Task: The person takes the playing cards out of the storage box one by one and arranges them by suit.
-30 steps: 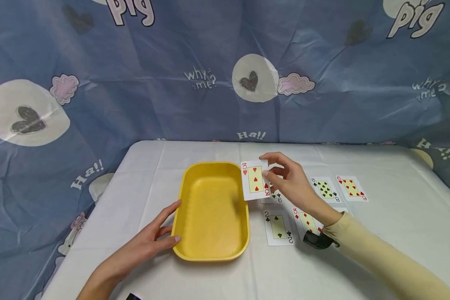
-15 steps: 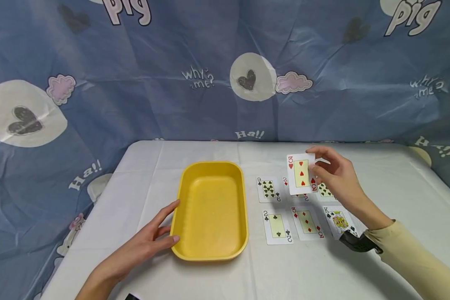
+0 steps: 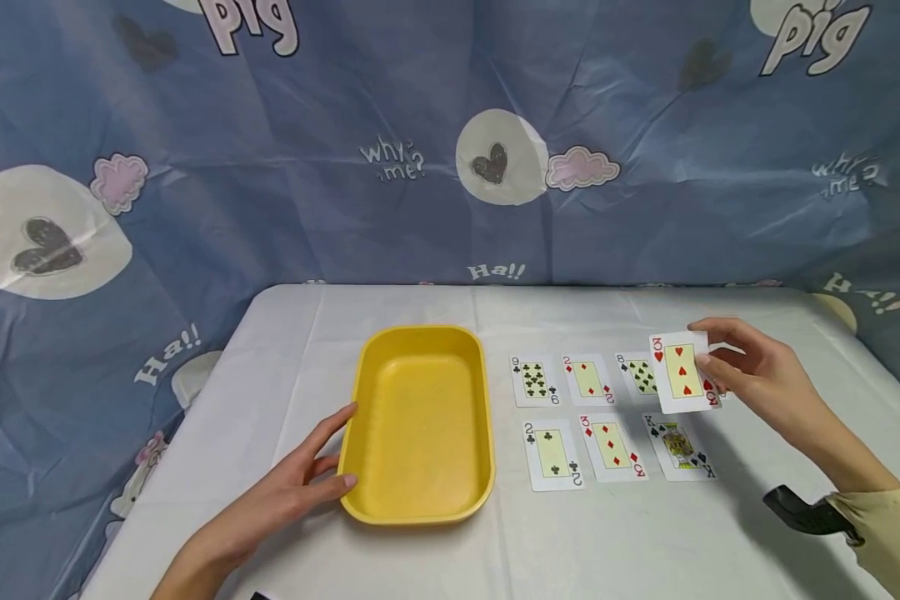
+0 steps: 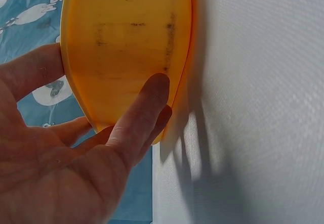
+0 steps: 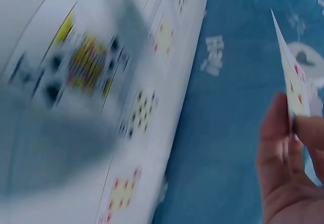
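Between thumb and fingers, my right hand (image 3: 776,387) pinches a playing card, the three of hearts (image 3: 681,367). It is raised above the right end of the card rows, partly covering the eight of spades (image 3: 637,372) and another card behind. The right wrist view shows this card (image 5: 294,82) nearly edge-on. My left hand (image 3: 292,492) touches the outer left wall of a yellow tray (image 3: 487,433), fingers extended. In the left wrist view its fingertips rest against the tray's outer wall (image 4: 126,47).
Face up in two rows right of the tray lie a nine of clubs (image 3: 534,381), two of diamonds (image 3: 588,380), two of clubs (image 3: 552,454), three of diamonds (image 3: 612,448) and king of spades (image 3: 678,447). Behind the white-covered table (image 3: 390,567) hangs a blue printed cloth (image 3: 390,225).
My right hand has carried the three of hearts rightward, from beside the tray's right rim to the right end of the card rows. My left hand stays at the tray.
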Available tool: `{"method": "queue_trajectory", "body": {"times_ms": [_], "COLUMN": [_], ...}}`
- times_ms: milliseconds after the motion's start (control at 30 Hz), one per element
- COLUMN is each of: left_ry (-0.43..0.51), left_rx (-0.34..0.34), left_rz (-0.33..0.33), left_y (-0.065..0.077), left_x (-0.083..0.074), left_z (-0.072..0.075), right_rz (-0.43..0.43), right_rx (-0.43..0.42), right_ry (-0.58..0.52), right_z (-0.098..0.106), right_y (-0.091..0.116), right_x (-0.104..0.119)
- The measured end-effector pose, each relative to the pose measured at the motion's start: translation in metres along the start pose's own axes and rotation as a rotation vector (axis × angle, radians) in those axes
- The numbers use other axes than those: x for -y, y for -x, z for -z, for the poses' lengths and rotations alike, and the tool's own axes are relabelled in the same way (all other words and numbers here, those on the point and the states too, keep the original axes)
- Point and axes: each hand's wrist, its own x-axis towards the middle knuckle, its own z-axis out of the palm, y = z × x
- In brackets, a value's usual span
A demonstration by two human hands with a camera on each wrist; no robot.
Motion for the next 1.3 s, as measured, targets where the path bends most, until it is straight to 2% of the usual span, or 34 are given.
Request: {"method": "queue_trajectory", "body": {"times_ms": [267, 433, 600, 800, 1100, 1300], "left_ry": [0.012, 0.010, 0.007, 0.006, 0.003, -0.002], "left_rx": [0.016, 0.017, 0.015, 0.017, 0.021, 0.014], "left_rz": [-0.013, -0.013, -0.016, -0.027, -0.023, -0.016], "left_y": [0.001, 0.000, 0.000, 0.000, -0.001, -0.003], "left_x": [0.001, 0.001, 0.002, 0.003, 0.003, 0.003], "left_z": [0.001, 0.001, 0.001, 0.001, 0.000, 0.000], "right_rz": [-0.062, -0.130, -0.180, -0.230, -0.261, -0.247], "right_rx": [0.088, 0.143, 0.179, 0.200, 0.224, 0.200], "right_ry": [0.120, 0.209, 0.255, 0.371, 0.488, 0.560], "right_z": [0.032, 0.042, 0.043, 0.042, 0.037, 0.032], "right_y": [0.020, 0.033, 0.039, 0.043, 0.039, 0.037], "right_x": [-0.028, -0.047, -0.063, -0.075, -0.079, -0.078]}}
